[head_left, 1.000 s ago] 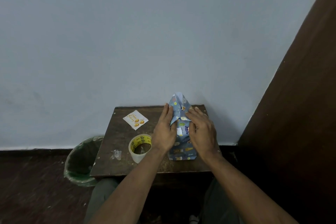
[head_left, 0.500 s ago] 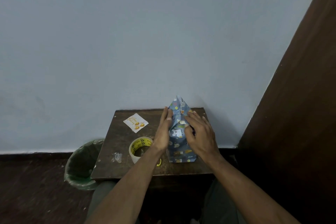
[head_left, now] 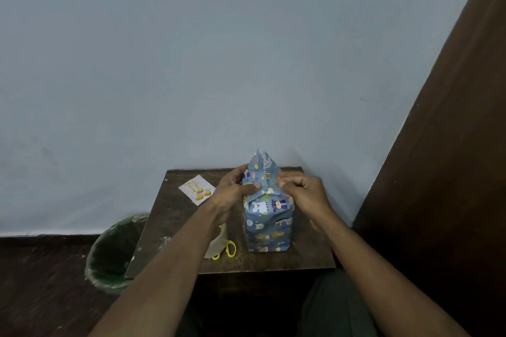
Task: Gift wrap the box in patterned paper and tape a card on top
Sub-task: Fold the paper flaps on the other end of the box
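A box wrapped in blue patterned paper with cartoon animals [head_left: 269, 223] stands upright on a small dark wooden table [head_left: 301, 257]. The paper's top end sticks up in a loose point. My left hand [head_left: 232, 191] pinches the paper at the box's upper left, thumb on the front. My right hand [head_left: 304, 193] pinches the folded paper at the upper right, fingers curled. A white card with gold print [head_left: 197, 189] lies flat at the table's back left. The tape roll [head_left: 217, 243] is mostly hidden behind my left forearm.
Yellow-handled scissors [head_left: 228, 250] lie left of the box near the front edge. A bin lined with a green bag [head_left: 115, 254] stands on the floor to the left of the table. A pale wall is behind; a dark wooden panel rises on the right.
The view has tilted so the table sits lower. Both hands went from lying flat against the paper's sides to pinching its top folds. My left forearm now covers the tape roll.
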